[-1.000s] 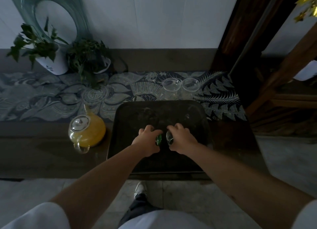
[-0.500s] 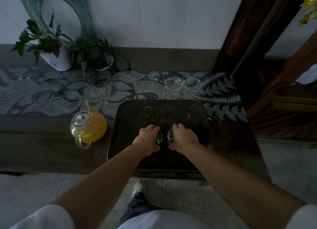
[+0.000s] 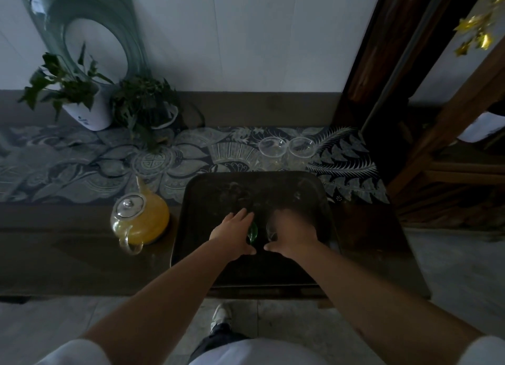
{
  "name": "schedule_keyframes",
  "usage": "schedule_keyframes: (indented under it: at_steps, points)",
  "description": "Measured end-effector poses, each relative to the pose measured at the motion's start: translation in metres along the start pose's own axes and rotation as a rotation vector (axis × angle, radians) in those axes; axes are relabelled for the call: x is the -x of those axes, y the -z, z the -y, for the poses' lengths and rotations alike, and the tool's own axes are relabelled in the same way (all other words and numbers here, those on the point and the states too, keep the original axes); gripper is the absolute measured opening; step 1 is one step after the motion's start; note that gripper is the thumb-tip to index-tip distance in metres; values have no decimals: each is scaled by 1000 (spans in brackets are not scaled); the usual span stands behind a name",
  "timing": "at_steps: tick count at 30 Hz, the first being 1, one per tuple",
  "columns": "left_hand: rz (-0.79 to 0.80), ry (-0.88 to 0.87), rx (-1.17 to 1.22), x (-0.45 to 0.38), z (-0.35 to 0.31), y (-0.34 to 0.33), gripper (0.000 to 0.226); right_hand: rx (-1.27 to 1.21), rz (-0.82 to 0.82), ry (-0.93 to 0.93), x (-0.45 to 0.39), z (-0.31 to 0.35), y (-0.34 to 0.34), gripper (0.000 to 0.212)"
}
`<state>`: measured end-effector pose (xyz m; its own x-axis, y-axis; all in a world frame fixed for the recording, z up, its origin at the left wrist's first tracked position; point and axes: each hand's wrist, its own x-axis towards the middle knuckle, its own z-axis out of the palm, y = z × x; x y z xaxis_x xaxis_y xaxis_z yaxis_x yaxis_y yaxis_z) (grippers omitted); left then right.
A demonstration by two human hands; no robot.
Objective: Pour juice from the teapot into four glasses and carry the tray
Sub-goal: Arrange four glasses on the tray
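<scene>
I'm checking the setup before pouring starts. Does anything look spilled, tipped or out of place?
No spill or tipping shows. The teapot stands upright beside the tray; two empty glasses still sit behind it on the patterned cloth.

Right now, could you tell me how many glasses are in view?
4: two clear glasses, one beside the other, on the patterned cloth behind the tray; a green-tinted glass and a clear one on it between the hands.
</scene>
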<state>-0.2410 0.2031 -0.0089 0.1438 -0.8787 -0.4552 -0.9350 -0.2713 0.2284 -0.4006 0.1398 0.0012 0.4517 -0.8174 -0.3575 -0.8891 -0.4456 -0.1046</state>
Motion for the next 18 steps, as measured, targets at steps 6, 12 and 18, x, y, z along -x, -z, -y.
schedule_keyframes:
  at_steps: [6,12,18]
  points:
    - [54,-67,-102,-4,4,9,119,-69,83,-33,-4,1,1,105]
    - [59,-160,-84,-28,12,41,123,-111,53,-49,-13,-4,8,103]
    - [-78,-247,-30,-90,9,100,104,-112,-42,-125,-56,-16,44,103]
